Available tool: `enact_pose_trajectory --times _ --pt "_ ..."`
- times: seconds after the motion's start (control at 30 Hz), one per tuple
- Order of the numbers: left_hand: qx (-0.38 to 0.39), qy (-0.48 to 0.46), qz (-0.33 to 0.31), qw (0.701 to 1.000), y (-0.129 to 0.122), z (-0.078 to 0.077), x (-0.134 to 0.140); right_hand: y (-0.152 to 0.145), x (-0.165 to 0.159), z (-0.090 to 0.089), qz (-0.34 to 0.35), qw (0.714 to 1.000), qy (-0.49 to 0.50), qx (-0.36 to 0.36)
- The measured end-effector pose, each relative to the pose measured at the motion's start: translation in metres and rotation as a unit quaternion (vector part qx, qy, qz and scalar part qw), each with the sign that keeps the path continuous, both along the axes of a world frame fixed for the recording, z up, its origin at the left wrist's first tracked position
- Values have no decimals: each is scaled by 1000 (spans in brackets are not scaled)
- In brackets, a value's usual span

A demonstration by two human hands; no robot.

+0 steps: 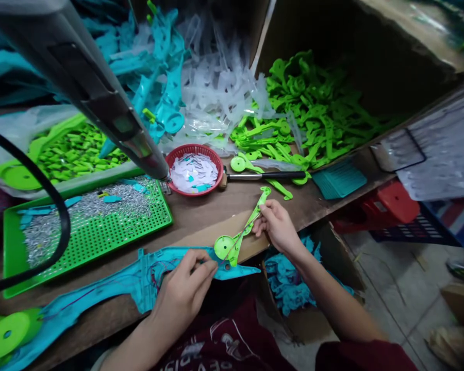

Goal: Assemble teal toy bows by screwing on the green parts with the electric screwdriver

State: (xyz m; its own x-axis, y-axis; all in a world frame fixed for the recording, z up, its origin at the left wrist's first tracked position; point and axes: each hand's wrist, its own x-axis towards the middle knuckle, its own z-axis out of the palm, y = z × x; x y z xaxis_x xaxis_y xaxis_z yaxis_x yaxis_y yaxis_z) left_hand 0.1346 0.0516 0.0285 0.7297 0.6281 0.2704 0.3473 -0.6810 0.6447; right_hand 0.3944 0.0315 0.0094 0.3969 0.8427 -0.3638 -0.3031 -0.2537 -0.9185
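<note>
My left hand (191, 278) is closed in a pinch over a long blue plastic shell half (170, 257), its fingertips at a thin dark wire (237, 238). The wire runs up along a bright green plastic arm (225, 247) with a round disc at its lower end. My right hand (276, 224) is closed with thumb and finger on the upper part of that green arm, at the wire's other end. The disc end overlaps the blue shell. More thin wire lies inside the shell, and a green round piece (7, 335) sits at its far left end.
A green perforated tray (88, 252) of small metal screws stands left, below a box of green bits. A red basket (195, 190) holds white pieces. A black-handled hammer (266, 176) lies beside it. Green arms (313, 103) are heaped behind; a grey post (88, 77) and black cable cross the left.
</note>
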Motion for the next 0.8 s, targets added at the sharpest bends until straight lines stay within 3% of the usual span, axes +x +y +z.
enact_pose_trajectory --times 0.2,0.4,0.63,0.8 --pt "46 -18 -2 999 -2 4 7 -1 7 8 34 999 13 -16" --pt "51 -49 20 997 -1 5 10 -3 12 9 55 998 9 -35" --pt "20 -53 -1 998 -1 1 11 -1 12 10 78 997 3 -28" --pt "38 -37 -15 998 -3 -1 11 2 13 10 75 997 -8 -21"
